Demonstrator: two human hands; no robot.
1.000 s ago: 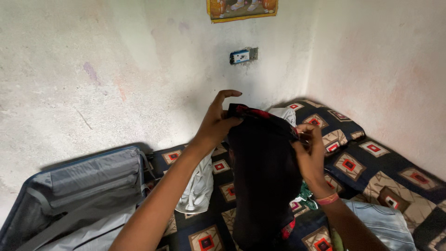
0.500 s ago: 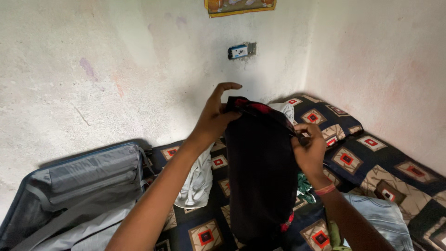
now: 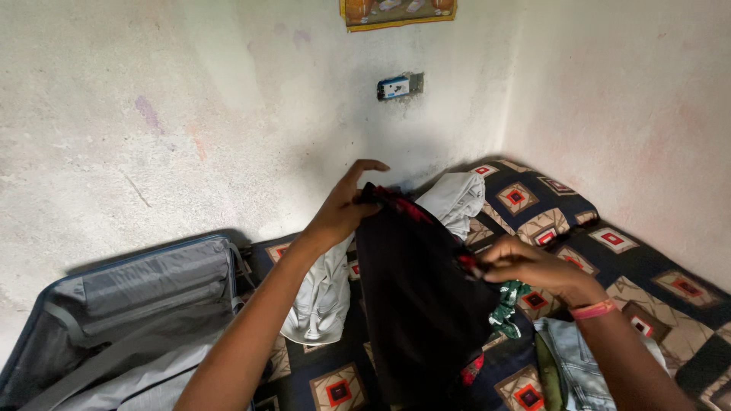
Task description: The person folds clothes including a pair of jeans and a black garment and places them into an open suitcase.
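Clothes [image 3: 457, 199] crowding bed; open suitcase [image 3: 145, 289] leftward.

Matt black cloth garment [image 3: 426, 297] at centre; patterned woven bedcover [image 3: 617, 243] lower right; rough, stained plaster wall [image 3: 152, 114] upper left; smooth grey fabric-lined suitcase [image 3: 129, 297] lower left; faded denim [image 3: 586, 365]

I'm in a bedroom at home. A bed [image 3: 647, 266] with a dark cover of patterned squares fills the corner, loose clothes [image 3: 457, 199] lie on it, and an open grey suitcase [image 3: 137, 304] sits beside me. The plaster walls [image 3: 152, 114] are rough and stained, with a wall socket [image 3: 396, 87] and a framed picture [image 3: 397, 12] above.
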